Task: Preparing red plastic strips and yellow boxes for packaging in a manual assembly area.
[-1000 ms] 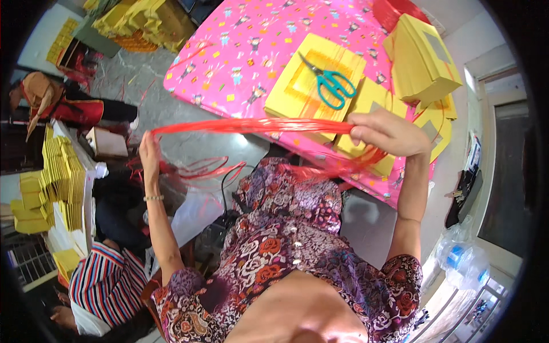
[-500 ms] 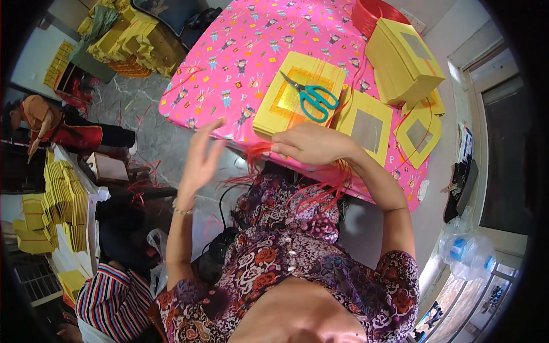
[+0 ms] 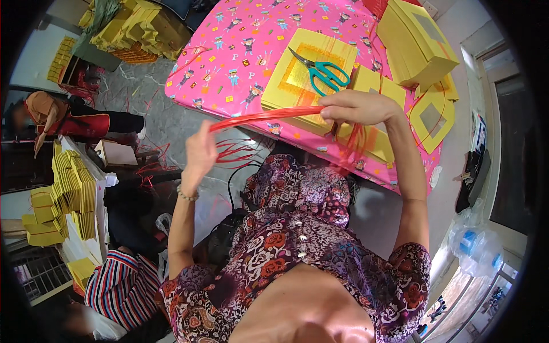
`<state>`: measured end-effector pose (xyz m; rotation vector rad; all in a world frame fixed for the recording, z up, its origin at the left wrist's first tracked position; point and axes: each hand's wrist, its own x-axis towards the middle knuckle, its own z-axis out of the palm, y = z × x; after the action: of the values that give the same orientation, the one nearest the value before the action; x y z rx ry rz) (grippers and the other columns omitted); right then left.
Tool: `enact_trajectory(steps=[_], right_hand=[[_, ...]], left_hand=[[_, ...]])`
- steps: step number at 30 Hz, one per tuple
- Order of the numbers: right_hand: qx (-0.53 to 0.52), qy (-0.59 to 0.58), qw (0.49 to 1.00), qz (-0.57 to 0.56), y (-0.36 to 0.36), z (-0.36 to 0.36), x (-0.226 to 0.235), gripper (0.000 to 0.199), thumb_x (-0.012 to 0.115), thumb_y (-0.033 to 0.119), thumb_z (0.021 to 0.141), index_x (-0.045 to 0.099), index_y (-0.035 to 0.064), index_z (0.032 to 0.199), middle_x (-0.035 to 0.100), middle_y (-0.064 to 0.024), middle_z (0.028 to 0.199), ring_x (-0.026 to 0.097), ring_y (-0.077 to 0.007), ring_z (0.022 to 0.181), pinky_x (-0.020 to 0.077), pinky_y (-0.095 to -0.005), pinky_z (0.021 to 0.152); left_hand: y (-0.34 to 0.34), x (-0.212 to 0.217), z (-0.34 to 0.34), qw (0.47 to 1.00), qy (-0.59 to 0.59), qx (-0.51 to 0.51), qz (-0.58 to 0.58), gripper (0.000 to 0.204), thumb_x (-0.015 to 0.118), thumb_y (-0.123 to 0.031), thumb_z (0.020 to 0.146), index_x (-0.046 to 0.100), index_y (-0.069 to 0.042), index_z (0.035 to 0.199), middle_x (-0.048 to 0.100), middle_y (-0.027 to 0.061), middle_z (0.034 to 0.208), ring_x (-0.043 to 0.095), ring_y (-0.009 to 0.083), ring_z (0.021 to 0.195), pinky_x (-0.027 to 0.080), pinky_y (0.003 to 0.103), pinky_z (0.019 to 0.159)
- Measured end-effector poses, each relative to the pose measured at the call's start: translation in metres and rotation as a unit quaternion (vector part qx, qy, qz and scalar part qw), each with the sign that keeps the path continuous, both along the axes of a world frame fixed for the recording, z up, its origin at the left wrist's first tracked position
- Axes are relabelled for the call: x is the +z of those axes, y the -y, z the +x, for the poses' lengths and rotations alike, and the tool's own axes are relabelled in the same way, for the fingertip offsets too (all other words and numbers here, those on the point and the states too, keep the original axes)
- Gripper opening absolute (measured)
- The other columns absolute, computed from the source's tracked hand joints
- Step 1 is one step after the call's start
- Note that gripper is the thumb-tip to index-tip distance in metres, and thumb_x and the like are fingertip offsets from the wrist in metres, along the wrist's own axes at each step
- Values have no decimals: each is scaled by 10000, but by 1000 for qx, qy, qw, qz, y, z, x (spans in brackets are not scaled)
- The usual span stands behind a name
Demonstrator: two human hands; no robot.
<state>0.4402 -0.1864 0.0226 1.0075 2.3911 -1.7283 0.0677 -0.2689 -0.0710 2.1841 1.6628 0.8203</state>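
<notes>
Left bare hand (image 3: 201,152), empty a moment ago, is now gripping the red, glossy plastic-strand bundle (image 3: 266,115); right bare hand (image 3: 363,107) is pinching its other side. Bundle's stretching between both. Teal-handled metal scissors (image 3: 317,68) are lying just beyond right hand.

There is one pink, cartoon-printed surface (image 3: 223,60), and over it I count one pair of teal-handled metal scissors (image 3: 312,67) and one tall, rectangular yellow card stack (image 3: 409,54). By its near edge I see two bare grips, one left grip (image 3: 201,153) and one right grip (image 3: 366,107), with one shiny red bundle of plastic strands (image 3: 266,116). Left of it are two other people, one brown-head-covered person (image 3: 86,123) and one striped-top person (image 3: 123,286); yellow piles (image 3: 74,188) there overlap too much to count.
</notes>
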Motion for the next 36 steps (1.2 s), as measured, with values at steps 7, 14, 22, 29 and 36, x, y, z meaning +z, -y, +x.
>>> enact_trajectory(steps=[7, 14, 22, 29, 36], right_hand=[[-19, 4, 997, 75, -3, 13, -6, 342, 434, 324, 982, 539, 23, 858, 554, -43, 731, 511, -152, 660, 425, -305, 626], [65, 86, 958, 266, 11, -33, 2, 321, 432, 311, 963, 533, 18, 881, 577, -177, 750, 572, -347, 744, 438, -430, 669], [66, 8, 962, 266, 22, -60, -5, 289, 441, 307, 951, 541, 36, 936, 583, -196, 785, 577, -385, 789, 441, -466, 691], [75, 61, 979, 178, 5, -17, 1, 308, 426, 326, 968, 498, 36, 897, 514, -179, 700, 534, -368, 708, 402, -446, 635], [74, 111, 952, 274, 20, -42, 2, 270, 450, 316, 949, 543, 63, 954, 563, -174, 734, 565, -368, 729, 423, -457, 644]], left_hand=[[11, -38, -69, 983, -8, 84, -161, 174, 472, -181, 952, 517, -55, 1062, 613, 160, 869, 599, 347, 781, 454, 410, 668], [-9, 30, 22, 993, -68, -100, 8, 748, 683, -314, 798, 329, -31, 1393, 479, 198, 1264, 453, 360, 1173, 318, 436, 1013], [-9, 28, 105, 970, 71, -218, -82, 335, 517, -79, 880, 456, -21, 1204, 585, 231, 792, 580, 415, 753, 454, 462, 631], [-3, 18, 84, 975, 9, -193, -108, 151, 508, -79, 877, 483, -16, 1011, 572, 214, 746, 571, 408, 705, 424, 475, 590], [-20, 37, 119, 962, 71, -258, 60, 202, 497, -164, 913, 479, 3, 1026, 586, 225, 841, 562, 411, 839, 421, 486, 713]])
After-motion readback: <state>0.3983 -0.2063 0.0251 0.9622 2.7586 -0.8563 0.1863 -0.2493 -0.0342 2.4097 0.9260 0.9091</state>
